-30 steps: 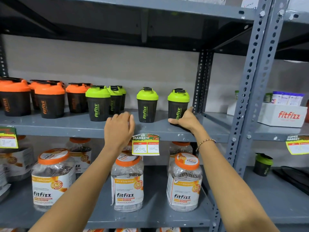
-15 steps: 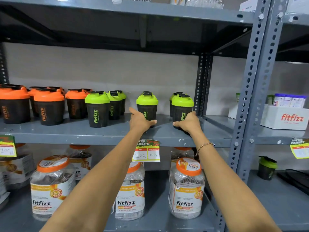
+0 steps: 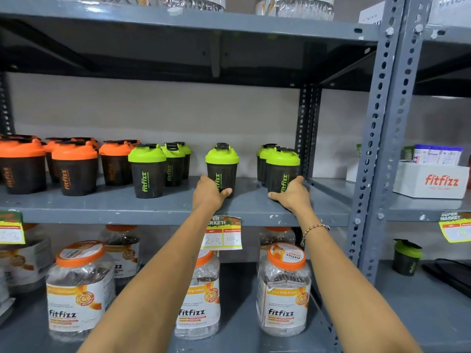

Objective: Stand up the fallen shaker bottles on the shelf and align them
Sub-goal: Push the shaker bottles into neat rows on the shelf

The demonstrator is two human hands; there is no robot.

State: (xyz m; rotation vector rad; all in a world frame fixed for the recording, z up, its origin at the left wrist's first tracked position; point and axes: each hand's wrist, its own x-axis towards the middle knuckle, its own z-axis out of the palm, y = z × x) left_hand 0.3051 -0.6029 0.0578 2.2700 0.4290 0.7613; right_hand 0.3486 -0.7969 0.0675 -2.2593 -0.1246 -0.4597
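Note:
Black shaker bottles stand upright along the grey middle shelf (image 3: 158, 208). Orange-lidded bottles (image 3: 75, 169) fill the left part, green-lidded ones (image 3: 147, 170) the middle and right. My left hand (image 3: 207, 193) wraps the base of a lone green-lidded shaker (image 3: 222, 165) near the shelf's middle. My right hand (image 3: 290, 193) grips the base of the front green-lidded shaker (image 3: 282, 168) at the right end; two more green-lidded bottles stand right behind it. No bottle lies on its side.
A perforated grey upright (image 3: 377, 149) borders the shelf on the right. Clear jars with orange lids (image 3: 283, 289) fill the lower shelf. A price tag (image 3: 223, 233) hangs from the shelf edge. A white box (image 3: 430, 180) and another green shaker (image 3: 406, 257) sit in the right bay.
My left hand moved from the shelf's front edge up to the middle green shaker and closed on its base. The right hand's shaker now stands in front of the two behind it.

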